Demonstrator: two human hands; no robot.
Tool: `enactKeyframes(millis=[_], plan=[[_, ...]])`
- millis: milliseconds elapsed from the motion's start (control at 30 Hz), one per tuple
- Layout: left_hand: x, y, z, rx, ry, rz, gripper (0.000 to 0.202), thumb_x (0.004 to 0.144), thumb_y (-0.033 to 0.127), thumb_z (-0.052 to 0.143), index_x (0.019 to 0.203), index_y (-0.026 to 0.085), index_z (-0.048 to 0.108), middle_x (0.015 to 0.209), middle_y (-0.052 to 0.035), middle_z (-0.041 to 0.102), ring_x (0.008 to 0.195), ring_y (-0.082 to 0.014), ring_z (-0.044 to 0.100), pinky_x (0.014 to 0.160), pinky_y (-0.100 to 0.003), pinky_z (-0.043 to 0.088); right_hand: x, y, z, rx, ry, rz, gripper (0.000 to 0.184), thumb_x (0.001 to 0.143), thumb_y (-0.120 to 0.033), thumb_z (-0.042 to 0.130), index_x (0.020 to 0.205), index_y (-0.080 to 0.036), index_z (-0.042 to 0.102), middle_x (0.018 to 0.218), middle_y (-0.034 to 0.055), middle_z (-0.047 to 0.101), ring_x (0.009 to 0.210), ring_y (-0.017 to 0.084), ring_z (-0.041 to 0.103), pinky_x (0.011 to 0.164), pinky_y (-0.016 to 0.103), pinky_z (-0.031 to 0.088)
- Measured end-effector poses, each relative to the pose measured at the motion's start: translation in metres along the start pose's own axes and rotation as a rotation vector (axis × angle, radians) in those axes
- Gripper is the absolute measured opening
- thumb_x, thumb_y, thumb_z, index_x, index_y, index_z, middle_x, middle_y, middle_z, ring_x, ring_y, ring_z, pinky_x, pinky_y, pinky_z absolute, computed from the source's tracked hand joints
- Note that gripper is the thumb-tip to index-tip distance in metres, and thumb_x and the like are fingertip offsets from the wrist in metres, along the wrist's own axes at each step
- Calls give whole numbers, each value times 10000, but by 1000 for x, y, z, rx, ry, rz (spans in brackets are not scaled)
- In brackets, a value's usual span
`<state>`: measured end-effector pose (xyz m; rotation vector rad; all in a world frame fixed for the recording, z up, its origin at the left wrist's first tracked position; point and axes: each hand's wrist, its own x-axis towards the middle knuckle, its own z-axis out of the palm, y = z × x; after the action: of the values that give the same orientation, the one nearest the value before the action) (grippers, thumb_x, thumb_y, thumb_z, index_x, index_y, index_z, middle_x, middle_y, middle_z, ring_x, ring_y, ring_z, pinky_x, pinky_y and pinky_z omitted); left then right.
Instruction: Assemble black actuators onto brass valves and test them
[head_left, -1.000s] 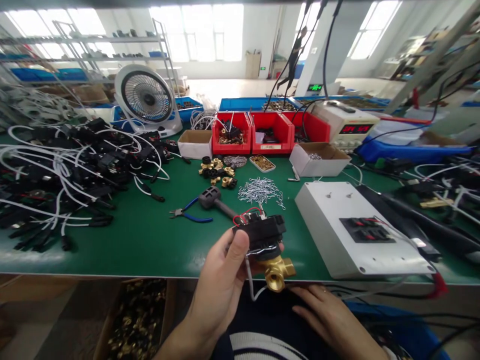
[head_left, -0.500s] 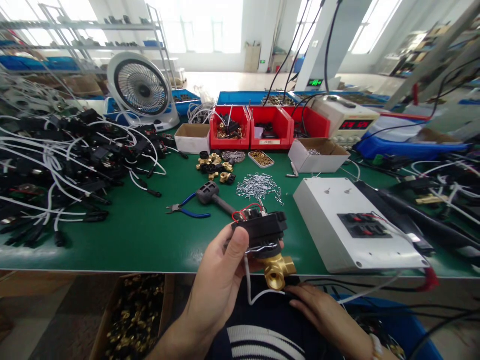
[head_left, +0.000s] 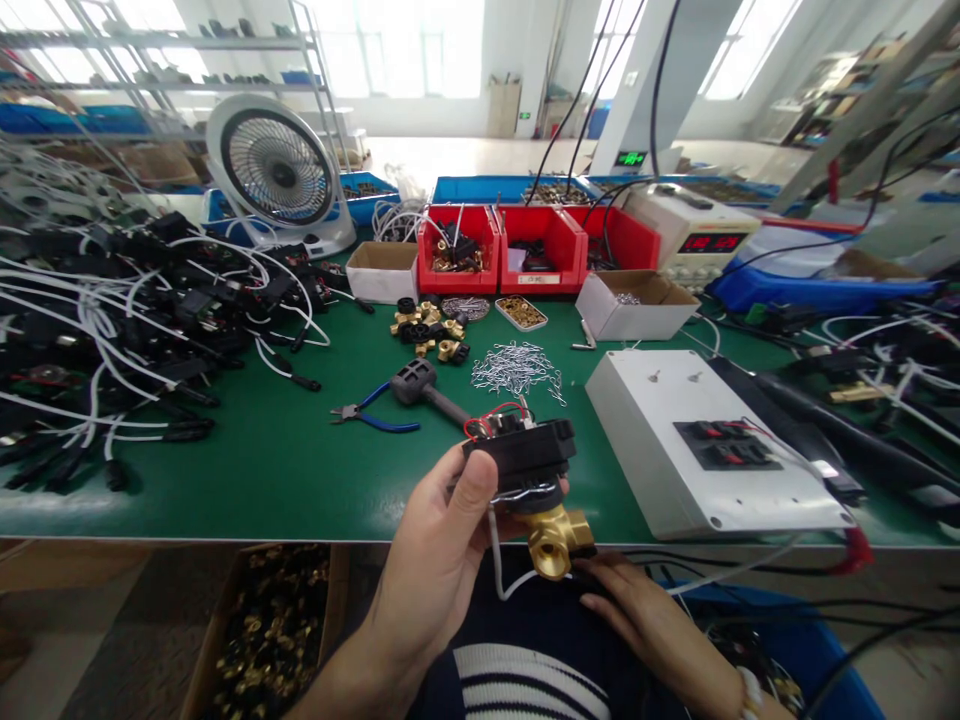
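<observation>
In front of the table edge, my left hand (head_left: 439, 540) is closed around a motorized valve. The valve's black actuator housing (head_left: 525, 450) is uppermost, with red wires and inner parts exposed on top. Below it hangs the brass valve body (head_left: 553, 545), and a metal clip crosses between the two. A white cable (head_left: 497, 560) loops down from the valve towards my right hand (head_left: 637, 605). Low over my lap, that hand has its fingers closed at the cable's black end (head_left: 581, 580); its fingertips are partly hidden.
Behind the valve are a rubber mallet (head_left: 416, 383), blue-handled pliers (head_left: 375, 412) and a pile of metal clips (head_left: 517, 370). A grey switch box (head_left: 660, 440) stands right. Black cabled units (head_left: 172, 320) heap up at left. Red bins (head_left: 544, 250) line the back.
The view has shifted slightly. Both hands stay nearly in place, the left with the valve in its grip; the right has moved only slightly.
</observation>
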<state>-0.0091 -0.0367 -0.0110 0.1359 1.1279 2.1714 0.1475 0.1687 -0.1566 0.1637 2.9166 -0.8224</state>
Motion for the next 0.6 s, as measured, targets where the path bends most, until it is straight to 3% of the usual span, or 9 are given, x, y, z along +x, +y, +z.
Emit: enactKeyframes(millis=[200,367,500,600], plan=[[1,0,-1,20,17,18,567,858,547,667,1203,96,652,1080,-175,741,954,-280,731,806,-342,593,-2,-3,9,85,31,-16,349,1004,-323,409,1153,-191,696,1078,139,746,997,258,721,886,388,585],[2,-1,-2,29,40,42,510,838,493,718,1183,119,674,1042,-144,754,976,-282,727,861,-372,590,-1,-8,9,224,64,17,432,993,-449,412,1086,-165,725,1051,170,762,972,313,730,873,472,575],[-4,-1,0,81,140,8,556,806,496,748,1237,157,653,1067,-118,757,985,-276,727,828,-345,608,-4,-22,-19,466,183,109,412,916,-551,554,996,-188,729,974,119,771,894,249,733,836,397,580],[-2,-6,3,148,154,-86,539,829,507,717,1281,226,633,1115,-81,754,985,-258,732,812,-311,618,-20,-28,-62,681,414,227,534,863,-691,540,917,-173,658,764,54,707,643,169,684,627,310,568]])
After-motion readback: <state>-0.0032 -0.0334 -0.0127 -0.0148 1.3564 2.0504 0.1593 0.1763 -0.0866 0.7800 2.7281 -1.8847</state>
